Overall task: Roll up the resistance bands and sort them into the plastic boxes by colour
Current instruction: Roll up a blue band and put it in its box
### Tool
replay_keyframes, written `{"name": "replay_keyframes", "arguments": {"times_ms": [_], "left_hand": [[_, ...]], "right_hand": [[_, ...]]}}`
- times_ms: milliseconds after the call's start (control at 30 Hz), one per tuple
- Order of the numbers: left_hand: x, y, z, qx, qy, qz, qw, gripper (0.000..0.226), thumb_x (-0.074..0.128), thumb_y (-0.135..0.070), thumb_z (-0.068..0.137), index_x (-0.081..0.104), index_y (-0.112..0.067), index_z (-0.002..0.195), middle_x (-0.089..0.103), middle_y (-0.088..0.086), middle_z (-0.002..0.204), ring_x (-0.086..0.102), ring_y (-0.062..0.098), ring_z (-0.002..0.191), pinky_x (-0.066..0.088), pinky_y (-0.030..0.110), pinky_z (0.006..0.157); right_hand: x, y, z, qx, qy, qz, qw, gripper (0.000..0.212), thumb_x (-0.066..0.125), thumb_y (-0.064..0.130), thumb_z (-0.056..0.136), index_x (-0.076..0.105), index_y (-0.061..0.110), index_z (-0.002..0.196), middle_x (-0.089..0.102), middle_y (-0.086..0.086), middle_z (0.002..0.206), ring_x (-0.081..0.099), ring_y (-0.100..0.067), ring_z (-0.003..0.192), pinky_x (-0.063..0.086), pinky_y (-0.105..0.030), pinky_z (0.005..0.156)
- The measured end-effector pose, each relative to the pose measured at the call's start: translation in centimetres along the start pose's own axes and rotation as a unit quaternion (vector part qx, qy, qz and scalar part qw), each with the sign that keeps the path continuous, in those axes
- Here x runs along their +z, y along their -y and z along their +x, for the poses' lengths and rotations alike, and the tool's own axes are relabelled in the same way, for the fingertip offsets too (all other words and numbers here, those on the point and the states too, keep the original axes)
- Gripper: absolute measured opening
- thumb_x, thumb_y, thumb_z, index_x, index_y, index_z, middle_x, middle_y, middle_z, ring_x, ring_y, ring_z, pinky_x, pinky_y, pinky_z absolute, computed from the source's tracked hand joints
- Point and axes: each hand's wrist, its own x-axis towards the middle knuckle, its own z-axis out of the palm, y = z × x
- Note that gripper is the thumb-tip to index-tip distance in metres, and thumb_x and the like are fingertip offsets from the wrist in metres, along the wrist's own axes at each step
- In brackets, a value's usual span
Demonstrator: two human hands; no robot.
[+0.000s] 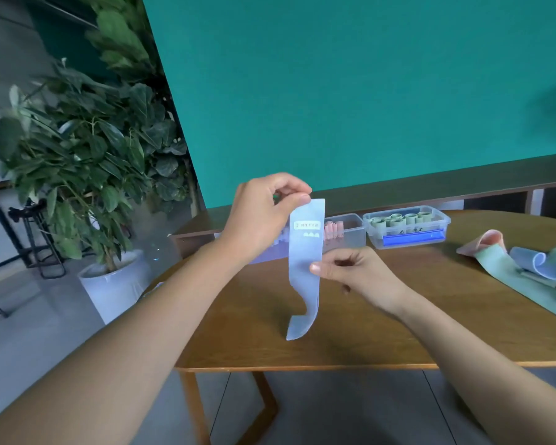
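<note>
A light blue resistance band (304, 277) hangs upright above the wooden table (398, 329), its lower end curling onto the tabletop. My left hand (264, 216) pinches its top edge between thumb and fingers. My right hand (357, 271) pinches the band's right edge about halfway down. Behind the band stand three clear plastic boxes: one with green rolls (406, 224), one with pink rolls (345, 231), and one mostly hidden behind my left hand (270, 253). Loose pink, green and blue bands (520, 261) lie in a pile at the right.
A potted plant in a white pot (116, 284) stands on the floor left of the table. A green wall panel (366, 91) and a dark ledge (430, 184) run behind the boxes. The table's front edge (302, 367) is near me.
</note>
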Motion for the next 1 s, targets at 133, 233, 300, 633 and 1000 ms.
{"name": "replay_keyframes", "arguments": {"times_ms": [133,233,300,633,1000], "left_hand": [[-0.4,0.6,1.4,-0.008,-0.008,-0.001,1.000,0.007,0.073,-0.016,0.091,0.075,-0.020,0.095,0.069,-0.016,0.083,0.062,-0.001,0.078,0.047,0.010,0.066],[0.2,2.9,2.3,-0.028,-0.014,-0.003,0.999,0.006,0.072,-0.017,0.092,0.075,-0.021,0.095,0.069,-0.014,0.081,0.062,-0.001,0.073,0.047,0.011,0.059],[1.1,5.1,2.6,-0.041,-0.014,0.002,0.999,0.005,0.072,-0.017,0.091,0.074,-0.021,0.093,0.069,-0.012,0.080,0.060,-0.003,0.069,0.046,0.011,0.061],[9.2,18.0,1.8,-0.127,-0.012,0.010,0.992,0.008,0.068,-0.011,0.094,0.076,-0.012,0.097,0.066,-0.018,0.078,0.059,-0.015,0.074,0.043,0.004,0.066],[18.3,27.3,0.7,-0.208,-0.006,-0.075,0.975,0.016,0.071,-0.007,0.087,0.074,-0.023,0.086,0.073,-0.015,0.084,0.067,-0.001,0.080,0.050,0.016,0.078]], "right_hand": [[0.3,-0.1,0.5,0.012,0.011,0.030,0.999,0.016,0.075,0.027,0.085,0.079,0.011,0.085,0.076,-0.011,0.095,0.067,-0.015,0.084,0.053,-0.028,0.077],[0.1,-0.9,1.2,0.046,0.032,0.058,0.997,0.018,0.069,0.022,0.093,0.072,0.005,0.091,0.077,-0.006,0.104,0.074,-0.021,0.097,0.060,-0.032,0.084],[0.2,-2.0,1.7,0.067,0.045,0.071,0.994,0.014,0.069,0.021,0.093,0.071,0.007,0.094,0.077,-0.011,0.102,0.075,-0.025,0.091,0.061,-0.034,0.075],[-1.2,-11.6,6.5,0.154,0.009,0.022,0.988,0.023,0.073,0.023,0.091,0.068,0.001,0.098,0.072,-0.008,0.083,0.066,-0.018,0.070,0.052,-0.022,0.054],[-4.3,-15.7,8.8,0.089,-0.007,-0.275,0.957,0.008,0.074,0.037,0.090,0.078,0.033,0.095,0.072,0.028,0.092,0.066,0.010,0.087,0.048,-0.005,0.074]]}}
